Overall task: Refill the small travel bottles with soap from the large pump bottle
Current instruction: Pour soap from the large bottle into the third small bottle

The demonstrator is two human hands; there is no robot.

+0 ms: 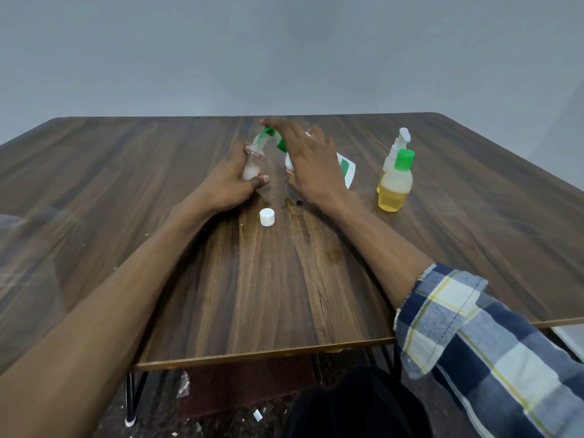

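1. We see the small travel bottle (252, 167) standing uncapped near the middle of the worktop (284, 279), toward its far edge, with white soap in its lower part.
2. Our left hand (232, 180) curls round that bottle, thumb across its base.
3. The large pump bottle (346, 169), white with green, stands just to the right; its green spout (265, 134) reaches over the small bottle's mouth.
4. Our right hand (311, 162) lies over the pump with fingers spread fairly straight, pressing on its top.
5. A white cap (267, 216) sits nearer us, beside small wet spots (292, 202).
6. Toward the right edge stand a green-capped bottle of yellow liquid (395, 184) and a white spray bottle (396, 147) just behind it.
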